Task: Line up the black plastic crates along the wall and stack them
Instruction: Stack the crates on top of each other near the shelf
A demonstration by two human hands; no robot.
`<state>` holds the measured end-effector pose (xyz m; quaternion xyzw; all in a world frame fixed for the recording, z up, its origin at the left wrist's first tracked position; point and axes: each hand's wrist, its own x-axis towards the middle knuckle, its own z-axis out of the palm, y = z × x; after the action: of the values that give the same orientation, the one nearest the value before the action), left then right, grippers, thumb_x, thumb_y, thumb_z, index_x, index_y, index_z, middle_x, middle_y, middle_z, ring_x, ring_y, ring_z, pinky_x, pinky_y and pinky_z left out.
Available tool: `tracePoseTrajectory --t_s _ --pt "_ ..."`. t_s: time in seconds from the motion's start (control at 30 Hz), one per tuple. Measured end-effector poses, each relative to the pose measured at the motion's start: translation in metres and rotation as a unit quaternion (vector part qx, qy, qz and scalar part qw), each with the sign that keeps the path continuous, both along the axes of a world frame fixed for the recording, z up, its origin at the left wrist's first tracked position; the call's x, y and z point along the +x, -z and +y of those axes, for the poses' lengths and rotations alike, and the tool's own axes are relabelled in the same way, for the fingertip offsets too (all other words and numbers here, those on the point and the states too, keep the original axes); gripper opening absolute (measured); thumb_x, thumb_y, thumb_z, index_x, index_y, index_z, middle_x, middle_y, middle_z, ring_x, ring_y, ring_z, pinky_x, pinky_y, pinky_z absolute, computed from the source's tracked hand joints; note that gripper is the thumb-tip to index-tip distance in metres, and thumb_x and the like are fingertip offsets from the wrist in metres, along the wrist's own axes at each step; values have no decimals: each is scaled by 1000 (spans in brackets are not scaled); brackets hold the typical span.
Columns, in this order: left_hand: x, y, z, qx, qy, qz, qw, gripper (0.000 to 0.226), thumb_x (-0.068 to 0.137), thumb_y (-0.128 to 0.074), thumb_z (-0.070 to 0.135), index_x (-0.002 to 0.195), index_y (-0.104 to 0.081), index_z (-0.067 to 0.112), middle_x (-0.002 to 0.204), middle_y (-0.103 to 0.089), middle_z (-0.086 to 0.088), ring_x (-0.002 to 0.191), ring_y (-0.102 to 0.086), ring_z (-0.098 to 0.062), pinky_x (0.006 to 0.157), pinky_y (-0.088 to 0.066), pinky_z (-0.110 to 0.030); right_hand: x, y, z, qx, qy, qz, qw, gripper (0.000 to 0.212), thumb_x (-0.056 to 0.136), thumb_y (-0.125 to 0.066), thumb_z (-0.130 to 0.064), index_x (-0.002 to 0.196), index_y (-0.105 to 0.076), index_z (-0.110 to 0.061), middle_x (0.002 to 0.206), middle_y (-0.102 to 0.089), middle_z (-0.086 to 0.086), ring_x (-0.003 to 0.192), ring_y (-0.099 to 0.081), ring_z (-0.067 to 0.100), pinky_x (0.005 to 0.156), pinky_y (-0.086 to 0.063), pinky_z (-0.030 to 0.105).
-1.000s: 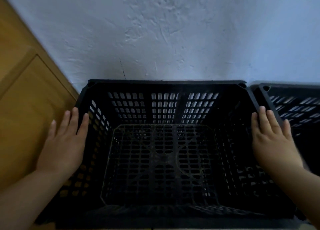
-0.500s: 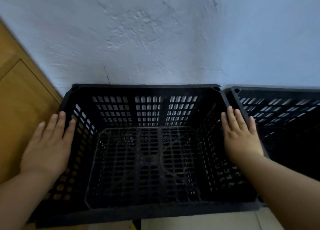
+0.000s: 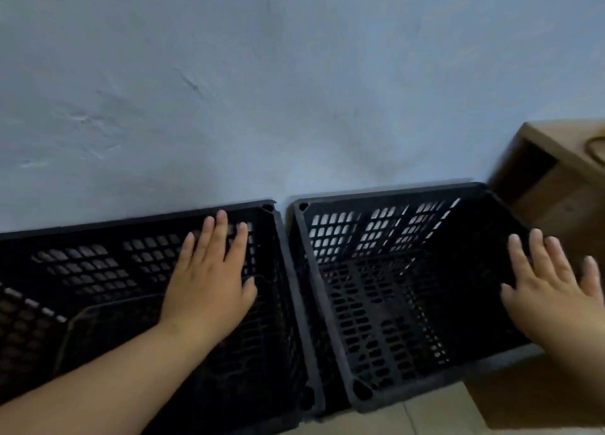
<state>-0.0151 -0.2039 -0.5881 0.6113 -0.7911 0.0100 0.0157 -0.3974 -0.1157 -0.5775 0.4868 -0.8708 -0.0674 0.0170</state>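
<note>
Both hands are lying open, gripping nothing. The right crate point(image 3: 409, 290) is sitting at centre-right against the wall point(image 3: 262, 91), between the left hand point(image 3: 209, 277) (over the left crate point(image 3: 98, 290)) and the right hand point(image 3: 556, 290).

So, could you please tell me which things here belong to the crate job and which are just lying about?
Job:
- left crate
- right crate
- left hand
- right hand
- wall

Lying about:
- wooden unit, beside the right crate
</note>
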Motion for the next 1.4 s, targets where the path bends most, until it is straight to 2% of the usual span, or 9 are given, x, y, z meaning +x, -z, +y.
tracePoseTrajectory --t_s 0.13,0.3,0.6,0.87,1.07,1.2,1.3,1.33,1.4 --pt "-110 27 -12 36 -7 -7 999 77 93 -28 47 137 28 18 141 36 -5 143 18 -22 115 10 -37 -100 10 -22 48 23 -19 998 67 94 -25 -35 144 18 -24 153 24 -1 141 22 16 115 11 45" --pt "-180 59 -32 98 -101 -54 989 79 92 -35 46 145 17 19 154 21 -13 144 12 -27 118 -1 -39 -186 38 -72 80 -37 1 996 71 92 -27 -31 142 23 -21 153 25 0 141 21 16 115 7 43" --pt "-194 71 -56 77 -115 -178 974 78 92 -40 25 146 15 15 154 19 -17 144 12 -29 117 -4 -39 -227 75 -121 130 -179 45 974 62 87 -8 -16 136 30 -12 144 34 8 141 20 22 116 3 38" --pt "-200 64 -54 86 -82 -230 966 73 92 -34 12 145 16 14 154 20 -18 144 15 -29 118 1 -39 -238 81 -126 150 -225 83 959 56 92 -10 -14 132 27 -2 138 38 17 141 21 26 116 1 39" --pt "-207 46 -38 75 -59 -231 968 72 91 -33 8 146 14 13 153 22 -18 142 19 -30 117 3 -39 -253 67 -106 19 -275 79 958 54 89 -12 -10 137 7 2 144 21 20 143 -1 33 115 -11 41" --pt "-213 18 -25 56 -47 -218 973 73 90 -33 5 146 14 14 154 22 -18 142 20 -31 116 5 -39 -263 45 -90 -18 -270 132 954 58 80 3 -8 138 5 -1 144 17 18 143 -6 33 113 -10 42" --pt "-213 -11 -11 49 -35 -220 974 75 90 -34 4 145 17 13 153 23 -17 142 21 -29 116 7 -38 -267 25 -75 7 -268 179 947 73 68 19 -11 139 5 -6 144 17 17 143 -5 30 111 15 43" --pt "-211 -21 -7 47 -30 -223 973 76 90 -35 4 145 17 13 153 23 -17 142 21 -28 116 7 -38 -267 17 -67 26 -262 203 943 75 64 24 -12 137 10 -9 142 22 15 144 2 28 100 32 43" --pt "-203 -40 3 48 -21 -228 972 77 90 -35 3 145 17 14 153 24 -16 142 22 -27 116 7 -37 -257 0 -51 99 -248 267 926 61 71 24 -17 132 21 -9 140 32 13 142 16 26 75 43 39"
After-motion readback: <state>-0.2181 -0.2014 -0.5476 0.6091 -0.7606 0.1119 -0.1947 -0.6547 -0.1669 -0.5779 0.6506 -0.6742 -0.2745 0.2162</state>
